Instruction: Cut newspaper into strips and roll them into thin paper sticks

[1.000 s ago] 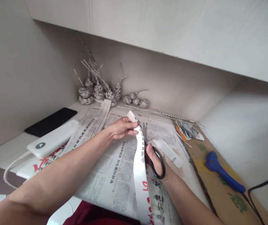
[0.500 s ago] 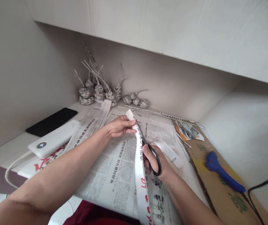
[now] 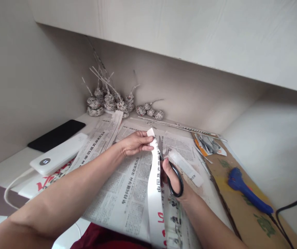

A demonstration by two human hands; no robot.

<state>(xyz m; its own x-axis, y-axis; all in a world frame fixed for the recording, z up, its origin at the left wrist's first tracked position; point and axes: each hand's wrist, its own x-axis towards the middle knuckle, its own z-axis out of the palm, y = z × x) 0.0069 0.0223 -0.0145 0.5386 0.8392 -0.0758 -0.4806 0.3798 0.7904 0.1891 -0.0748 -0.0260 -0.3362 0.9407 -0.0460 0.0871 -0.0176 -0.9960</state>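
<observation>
My left hand (image 3: 139, 142) pinches the upper end of a long newspaper strip (image 3: 155, 200) between thumb and fingers. The strip hangs down toward me, with black and red printed characters along its right edge. In my right hand (image 3: 175, 180) is a pair of scissors with black handles (image 3: 181, 185), my thumb through one loop. Their blades point up and away beside the strip's right edge; whether they touch the paper I cannot tell. Under both hands lie spread newspaper sheets (image 3: 122, 176). A folded pale strip (image 3: 186, 167) rests just beyond my right hand.
Several woven paper gourds (image 3: 109, 102) stand in the back left corner, with small woven balls (image 3: 150, 112) beside them. At left lie a black phone (image 3: 57, 135) and a white power bank (image 3: 57, 155). A blue glue gun (image 3: 249, 192) rests on cardboard (image 3: 241, 221) at right.
My left hand, with the strip's end, has shifted slightly right and nearer to me. The scissors have moved slightly right, and their blades now stand further from my left fingers.
</observation>
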